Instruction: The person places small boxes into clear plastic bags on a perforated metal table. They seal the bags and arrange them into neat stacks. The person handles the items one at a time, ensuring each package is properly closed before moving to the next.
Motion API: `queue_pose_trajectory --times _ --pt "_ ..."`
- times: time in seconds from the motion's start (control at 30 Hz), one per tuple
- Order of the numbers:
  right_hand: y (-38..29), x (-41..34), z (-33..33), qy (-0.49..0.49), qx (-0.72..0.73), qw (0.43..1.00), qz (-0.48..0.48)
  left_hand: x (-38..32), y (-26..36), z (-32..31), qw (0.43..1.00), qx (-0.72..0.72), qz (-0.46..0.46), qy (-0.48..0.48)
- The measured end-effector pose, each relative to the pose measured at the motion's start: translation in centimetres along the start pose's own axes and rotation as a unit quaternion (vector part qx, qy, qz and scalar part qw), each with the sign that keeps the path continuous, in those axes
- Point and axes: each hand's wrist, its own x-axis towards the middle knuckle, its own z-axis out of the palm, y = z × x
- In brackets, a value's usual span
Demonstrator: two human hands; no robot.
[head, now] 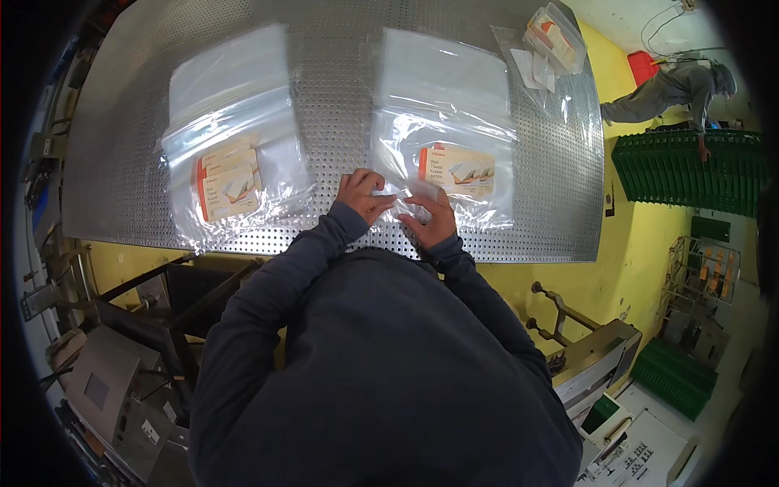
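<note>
Two stacks of clear plastic bags lie on a perforated metal table [331, 79]. My left hand [365, 193] and my right hand [432, 216] are both at the near left corner of the right bag stack [447, 79], thumbs and fingers pinching its thin film between them. One printed bread label [464, 170] shows through that stack, just beyond my right hand. The left bag stack [234, 79] lies apart from my hands, with several overlapping printed labels [231, 193] showing in its lower part.
A clear plastic container [554, 39] with printed labels and loose film sits at the table's far right corner. Beyond the table, a co-worker [675, 91] bends over stacked green crates [688, 170]. A metal machine [106, 383] stands at lower left; more green crates [675, 377] are at lower right.
</note>
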Motion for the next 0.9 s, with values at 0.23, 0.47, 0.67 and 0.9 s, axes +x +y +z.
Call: queue_pose_trajectory --times 0.23,0.47,0.67,0.9 --pt "0.9 0.0 0.3 0.004 0.003 1.0 0.011 0.4 0.7 0.8 0.988 -0.072 -0.12 0.068" --pt "1.1 -0.2 0.9 0.049 0.025 0.997 0.055 -1.4 1.8 -0.7 0.997 0.038 -0.055 0.027" --pt "0.8 0.0 0.5 0.034 0.031 0.999 0.026 -0.9 0.8 -0.1 0.999 0.003 -0.041 0.021" --pt "-0.4 0.0 -0.1 0.008 0.004 1.0 0.013 1.7 1.5 -0.5 0.998 -0.039 -0.045 0.021"
